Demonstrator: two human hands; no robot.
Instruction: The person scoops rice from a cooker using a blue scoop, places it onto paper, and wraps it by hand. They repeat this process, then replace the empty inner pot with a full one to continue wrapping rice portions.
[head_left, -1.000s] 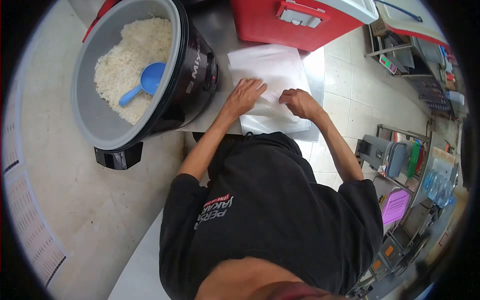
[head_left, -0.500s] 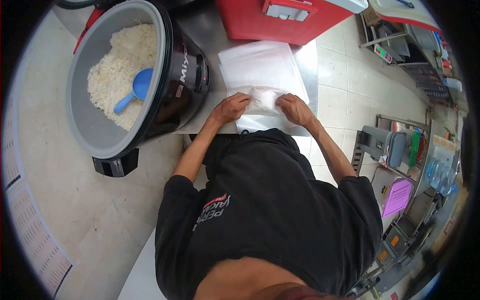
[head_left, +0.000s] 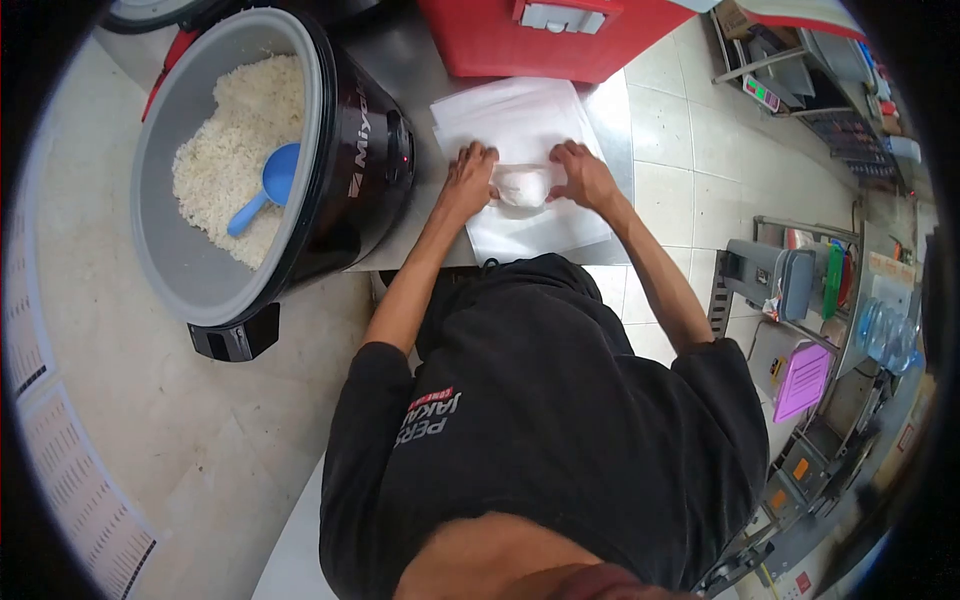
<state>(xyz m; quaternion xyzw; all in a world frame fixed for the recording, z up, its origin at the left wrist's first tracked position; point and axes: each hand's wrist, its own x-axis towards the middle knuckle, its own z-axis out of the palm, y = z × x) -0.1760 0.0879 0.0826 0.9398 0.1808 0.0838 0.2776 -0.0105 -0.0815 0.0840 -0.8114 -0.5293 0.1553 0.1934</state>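
- both my hands have slid forward up the paper since a moment ago, and the loose fold i was pinching then is now a tight little roll between them.
- my left hand point(head_left: 468, 175) is closed over the left end of the roll, fingers curled down on it and the thumb tucked at the near side.
- my right hand point(head_left: 583, 176) does the same at the right end, fingers bent over the top and pressing inward.
- the wrapped bundle point(head_left: 524, 186) lies straight between the two hands, touching both; its long axis runs left to right across me, so each hand caps one end and neither is nearer than the other.
- only the bulging white middle of the bundle shows; whether the ends are folded shut under my fingers i cannot tell.
- under it is the stack of white paper sheets point(head_left: 520, 115), spread flat, reaching beyond my hands and back toward my chest.
- the paper lies on the steel counter point(head_left: 612, 110), near its right edge, with tiled floor beyond.
- just left of my left forearm stands the black rice cooker point(head_left: 355, 170), lid open, with a blue scoop point(head_left: 265, 187) lying in the rice.
- past the paper, at the far side of the counter, sits a red cooler box point(head_left: 540, 40).
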